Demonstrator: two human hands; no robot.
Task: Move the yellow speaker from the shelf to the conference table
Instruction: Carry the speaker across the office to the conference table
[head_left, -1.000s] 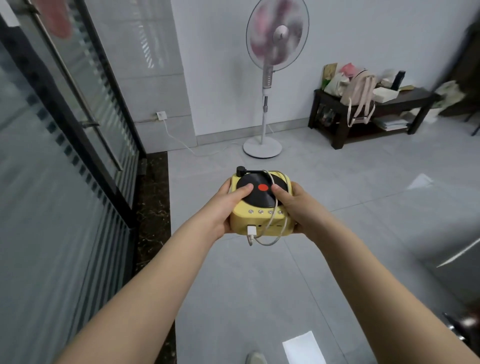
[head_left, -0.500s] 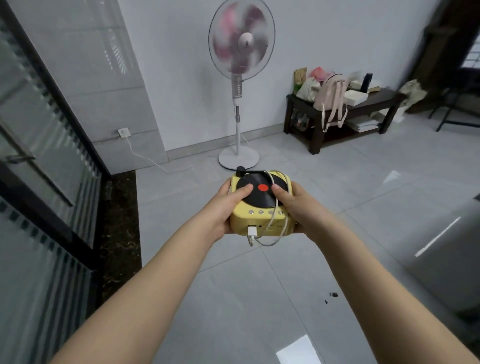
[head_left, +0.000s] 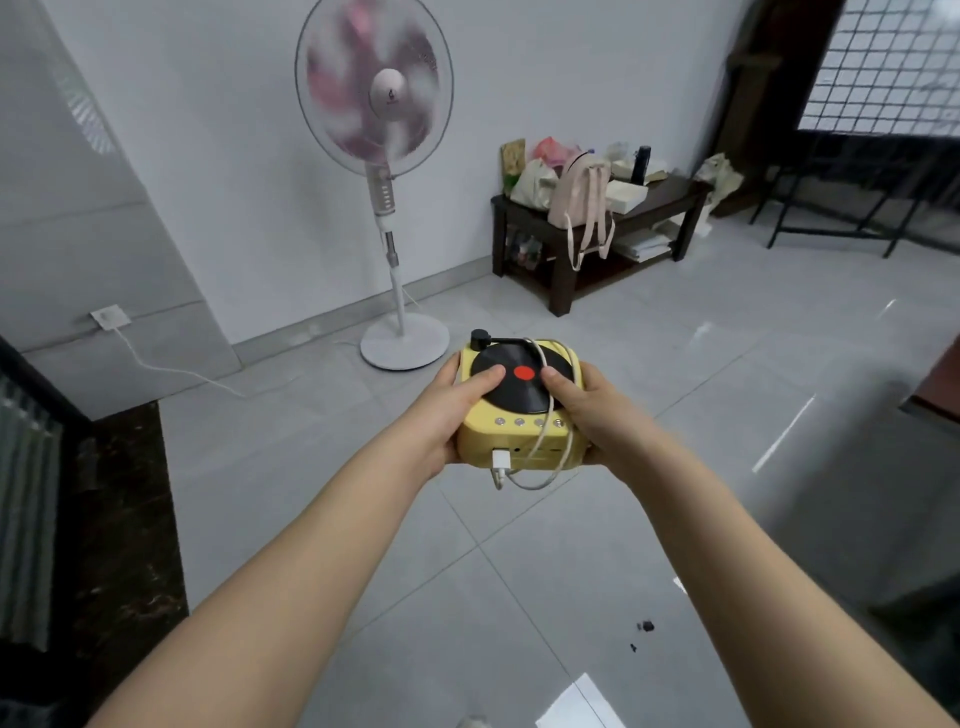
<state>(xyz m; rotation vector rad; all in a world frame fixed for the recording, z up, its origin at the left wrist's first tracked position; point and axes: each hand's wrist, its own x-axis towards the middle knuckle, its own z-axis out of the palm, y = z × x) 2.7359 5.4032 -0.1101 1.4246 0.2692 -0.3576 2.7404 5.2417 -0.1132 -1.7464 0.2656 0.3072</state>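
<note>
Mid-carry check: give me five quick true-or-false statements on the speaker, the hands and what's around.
1. Both hands hold the yellow speaker. True: the left hand and the right hand grip its sides.
2. The speaker rests on the floor. False: it is held in the air above the tiles.
3. A white cable loops over the speaker. True.
4. The standing fan is switched off. False: its blades are blurred, spinning.
5. A pink backpack sits on the dark bench. True.
</note>
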